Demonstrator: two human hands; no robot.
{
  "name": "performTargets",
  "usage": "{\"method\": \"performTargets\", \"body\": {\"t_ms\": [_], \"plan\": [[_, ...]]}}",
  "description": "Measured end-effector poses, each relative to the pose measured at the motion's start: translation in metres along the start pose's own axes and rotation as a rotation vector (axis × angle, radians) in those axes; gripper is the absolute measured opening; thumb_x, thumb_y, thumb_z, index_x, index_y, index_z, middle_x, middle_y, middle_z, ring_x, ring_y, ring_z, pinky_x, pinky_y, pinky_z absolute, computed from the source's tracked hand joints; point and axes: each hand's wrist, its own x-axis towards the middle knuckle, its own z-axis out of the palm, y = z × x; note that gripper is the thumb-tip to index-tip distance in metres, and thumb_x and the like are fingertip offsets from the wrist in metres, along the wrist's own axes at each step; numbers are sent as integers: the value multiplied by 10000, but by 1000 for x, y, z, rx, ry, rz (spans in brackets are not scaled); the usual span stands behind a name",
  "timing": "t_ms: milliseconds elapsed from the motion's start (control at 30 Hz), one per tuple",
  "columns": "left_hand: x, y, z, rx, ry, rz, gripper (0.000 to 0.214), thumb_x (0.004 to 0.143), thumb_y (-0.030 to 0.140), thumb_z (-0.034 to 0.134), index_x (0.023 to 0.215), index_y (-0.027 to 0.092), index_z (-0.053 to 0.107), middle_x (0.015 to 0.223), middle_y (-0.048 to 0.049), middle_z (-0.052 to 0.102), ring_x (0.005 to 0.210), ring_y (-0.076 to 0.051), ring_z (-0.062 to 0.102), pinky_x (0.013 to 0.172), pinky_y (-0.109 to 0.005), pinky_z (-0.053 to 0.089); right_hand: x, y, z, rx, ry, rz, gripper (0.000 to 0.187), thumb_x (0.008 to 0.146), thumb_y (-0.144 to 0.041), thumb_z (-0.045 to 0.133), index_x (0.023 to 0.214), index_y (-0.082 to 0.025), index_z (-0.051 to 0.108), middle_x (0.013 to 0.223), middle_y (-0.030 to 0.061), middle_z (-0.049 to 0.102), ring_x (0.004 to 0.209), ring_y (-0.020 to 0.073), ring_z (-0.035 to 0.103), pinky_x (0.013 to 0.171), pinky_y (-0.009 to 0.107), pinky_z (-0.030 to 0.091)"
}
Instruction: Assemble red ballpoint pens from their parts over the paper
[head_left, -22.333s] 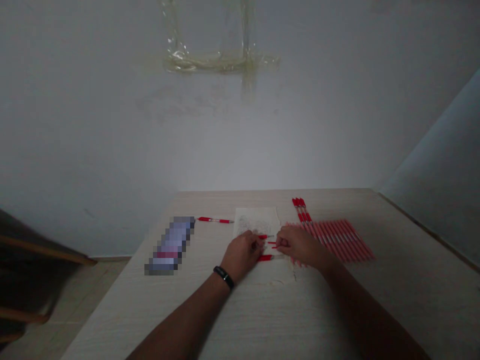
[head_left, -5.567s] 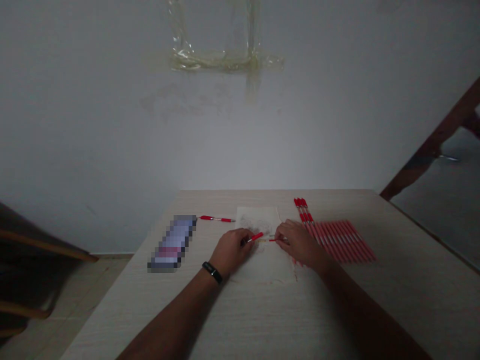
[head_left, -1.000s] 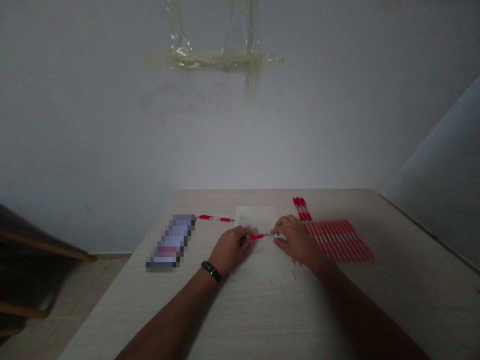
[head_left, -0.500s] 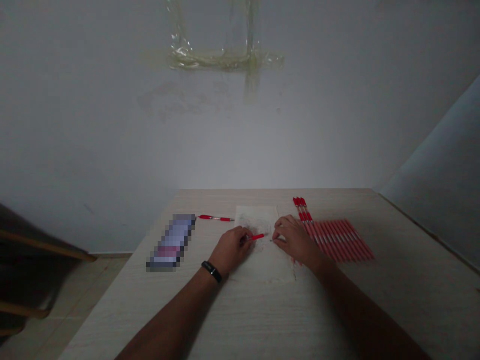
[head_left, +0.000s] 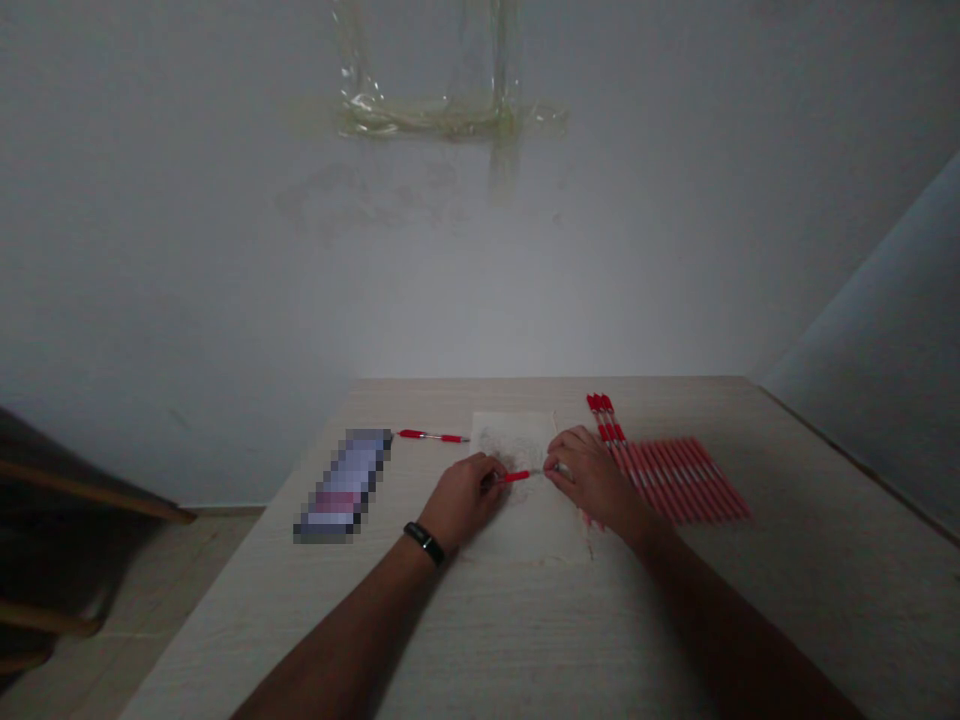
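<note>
My left hand (head_left: 466, 497) is closed around a red pen part (head_left: 514, 476) whose tip points right. My right hand (head_left: 589, 475) pinches a small pale piece at that tip; I cannot make out what the piece is. Both hands rest over a white sheet of paper (head_left: 525, 500) with faint scribbles, lying on a pale wooden table (head_left: 525, 640). A black band sits on my left wrist.
A row of several red pens (head_left: 679, 478) lies right of the paper, with three more (head_left: 604, 418) behind it. A single red pen (head_left: 431, 436) lies to the left by a blurred flat box (head_left: 345, 485). A wall with tape remnants rises behind the table.
My right hand moved slightly left and brought its small piece up against the tip of the red pen part. The left hand stayed almost still.
</note>
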Motion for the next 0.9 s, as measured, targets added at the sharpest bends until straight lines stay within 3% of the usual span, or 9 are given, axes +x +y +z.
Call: {"method": "performTargets", "body": {"t_ms": [900], "plan": [[0, 1, -2, -36, -61, 60, 131, 881, 224, 591, 922, 202, 714, 865, -44, 657, 767, -158, 586, 704, -243, 419, -1, -14, -8, -12, -71, -32, 56, 858, -172, 692, 849, -206, 648, 938, 44, 621, 1000, 232, 510, 863, 379, 386]]}}
